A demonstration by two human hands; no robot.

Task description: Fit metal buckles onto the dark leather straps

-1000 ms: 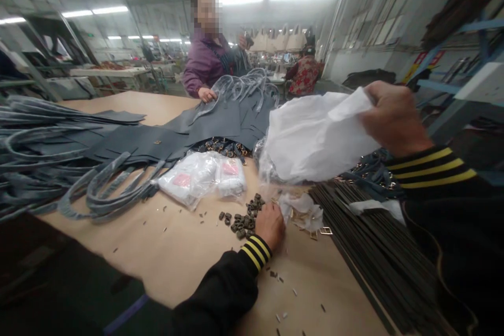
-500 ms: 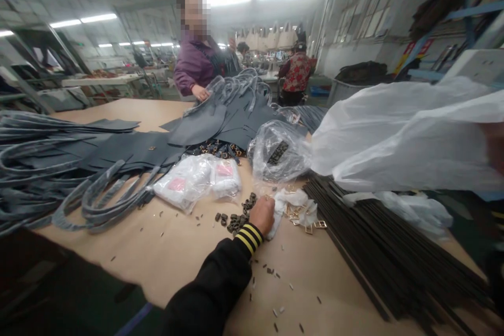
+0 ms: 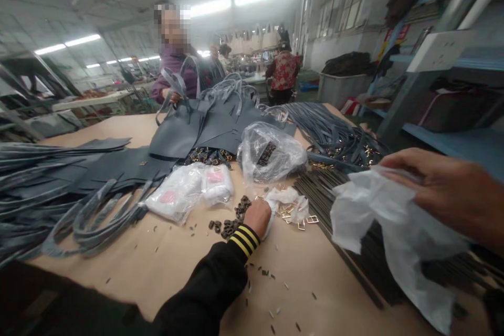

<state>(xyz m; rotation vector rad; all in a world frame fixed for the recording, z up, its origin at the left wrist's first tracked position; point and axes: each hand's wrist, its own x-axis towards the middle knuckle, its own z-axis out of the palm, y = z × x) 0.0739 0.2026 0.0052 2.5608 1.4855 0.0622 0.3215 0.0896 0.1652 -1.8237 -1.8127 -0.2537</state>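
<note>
My left hand (image 3: 258, 216) rests closed on the table, its fingers on a small crumpled white wrapper (image 3: 286, 199) with gold square buckles (image 3: 305, 220) beside it. A heap of small dark metal pieces (image 3: 232, 218) lies just left of that hand. My right hand (image 3: 449, 194) is at the right, fingers closed on a large white plastic bag (image 3: 389, 231) that hangs over a stack of thin dark strips (image 3: 350, 205).
A clear bag of hardware (image 3: 271, 155) and white packets (image 3: 189, 189) lie mid-table. Grey leather panels (image 3: 197, 131) and looped straps (image 3: 79, 210) cover the left and back. A person in purple (image 3: 173, 73) handles straps across the table. Blue shelving (image 3: 441, 63) stands right.
My right hand has brought the white plastic bag down from high at the right to just above the dark strips. My left hand stays by the small wrapper. The person opposite lifted straps.
</note>
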